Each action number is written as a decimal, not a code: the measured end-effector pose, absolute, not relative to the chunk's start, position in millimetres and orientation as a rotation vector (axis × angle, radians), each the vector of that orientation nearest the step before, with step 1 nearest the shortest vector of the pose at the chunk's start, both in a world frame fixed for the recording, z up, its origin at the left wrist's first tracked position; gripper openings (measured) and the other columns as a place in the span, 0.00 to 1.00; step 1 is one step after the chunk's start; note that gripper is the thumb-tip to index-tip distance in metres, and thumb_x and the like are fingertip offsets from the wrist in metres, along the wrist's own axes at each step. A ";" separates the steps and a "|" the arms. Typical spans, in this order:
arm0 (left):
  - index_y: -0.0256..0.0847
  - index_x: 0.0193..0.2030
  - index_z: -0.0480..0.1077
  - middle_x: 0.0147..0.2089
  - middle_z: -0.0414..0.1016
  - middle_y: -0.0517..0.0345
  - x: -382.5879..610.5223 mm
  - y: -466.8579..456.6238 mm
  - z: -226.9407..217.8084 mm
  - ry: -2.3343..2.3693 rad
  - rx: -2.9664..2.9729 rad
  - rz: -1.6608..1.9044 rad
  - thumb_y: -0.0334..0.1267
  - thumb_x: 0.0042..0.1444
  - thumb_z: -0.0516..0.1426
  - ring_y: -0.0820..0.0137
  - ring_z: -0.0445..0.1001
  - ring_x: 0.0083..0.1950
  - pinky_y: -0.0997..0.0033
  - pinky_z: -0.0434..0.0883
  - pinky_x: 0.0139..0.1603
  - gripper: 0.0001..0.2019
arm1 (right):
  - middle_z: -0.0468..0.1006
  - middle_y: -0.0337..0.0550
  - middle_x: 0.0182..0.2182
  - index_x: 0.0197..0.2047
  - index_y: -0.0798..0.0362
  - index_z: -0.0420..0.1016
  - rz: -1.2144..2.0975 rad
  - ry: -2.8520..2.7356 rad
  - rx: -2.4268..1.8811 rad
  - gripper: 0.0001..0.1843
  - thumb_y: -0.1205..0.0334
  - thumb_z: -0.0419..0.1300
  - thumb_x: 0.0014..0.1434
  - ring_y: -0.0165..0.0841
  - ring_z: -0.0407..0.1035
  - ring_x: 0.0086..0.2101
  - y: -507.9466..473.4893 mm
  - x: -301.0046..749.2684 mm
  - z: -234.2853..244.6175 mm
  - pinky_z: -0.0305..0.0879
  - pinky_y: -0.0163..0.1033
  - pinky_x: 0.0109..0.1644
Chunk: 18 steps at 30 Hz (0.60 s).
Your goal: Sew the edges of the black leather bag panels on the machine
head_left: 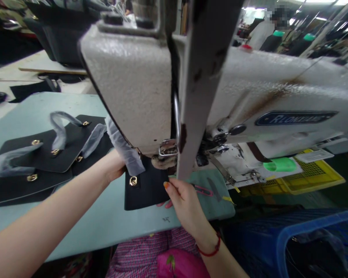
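Head view: flat black leather-like panel (147,191) over pale-green tabletop (107,218), under off-white metal sewing-machine head (133,85).
Right hand (188,206) pinches the panel's right edge, thumb above, fingers beneath; left hand (116,165) at its far left side, fingers hidden, grip cannot be told. Curved handle in translucent plastic wrap (122,148) lies close to the machine head. Judgement: keep the panel flat, guide lightly without tugging, hold the wrapped handle aside, fingertips back from the hidden stitching point.
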State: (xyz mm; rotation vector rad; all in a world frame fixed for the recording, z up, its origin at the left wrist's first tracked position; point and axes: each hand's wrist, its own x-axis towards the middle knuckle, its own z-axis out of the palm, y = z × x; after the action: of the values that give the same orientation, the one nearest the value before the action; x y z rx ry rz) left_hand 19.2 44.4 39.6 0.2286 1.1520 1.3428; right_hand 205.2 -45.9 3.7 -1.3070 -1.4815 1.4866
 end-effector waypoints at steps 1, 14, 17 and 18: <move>0.25 0.38 0.75 0.39 0.82 0.43 15.1 43.5 37.7 1.183 0.263 1.278 0.18 0.45 0.63 0.51 0.76 0.52 0.49 0.69 0.57 0.12 | 0.74 0.40 0.27 0.37 0.54 0.71 1.570 -1.429 -1.283 0.16 0.51 0.51 0.67 0.30 0.74 0.26 -50.9 205.1 2.2 0.64 0.29 0.25; 0.54 0.53 0.74 0.52 0.80 0.56 39.5 -104.4 -8.6 0.913 0.196 1.469 0.57 0.35 0.70 0.51 0.66 0.65 0.56 0.73 0.57 0.34 | 0.75 0.40 0.25 0.35 0.55 0.67 1.947 -1.047 -0.951 0.20 0.45 0.56 0.63 0.31 0.77 0.29 -63.0 209.5 -3.2 0.68 0.28 0.27; 0.42 0.50 0.76 0.48 0.81 0.48 67.4 -94.8 -10.7 0.944 0.217 1.401 0.50 0.40 0.70 0.52 0.72 0.59 0.59 0.73 0.57 0.28 | 0.79 0.45 0.30 0.39 0.56 0.70 1.917 -1.082 -0.939 0.19 0.46 0.54 0.64 0.30 0.77 0.28 -63.5 209.2 -2.3 0.68 0.28 0.28; 0.38 0.47 0.77 0.46 0.82 0.46 72.3 -88.8 -10.8 0.990 0.208 1.367 0.48 0.42 0.69 0.53 0.73 0.58 0.61 0.73 0.57 0.26 | 0.80 0.46 0.32 0.42 0.56 0.71 1.896 -1.110 -0.946 0.20 0.45 0.54 0.65 0.30 0.77 0.28 -63.8 209.3 -1.6 0.68 0.28 0.28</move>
State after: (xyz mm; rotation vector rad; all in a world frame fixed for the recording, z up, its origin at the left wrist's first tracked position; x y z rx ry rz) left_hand 72.3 -88.8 -10.8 0.2078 0.9897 1.3667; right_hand 209.3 -63.8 -1.6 -0.9464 -1.1099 1.8959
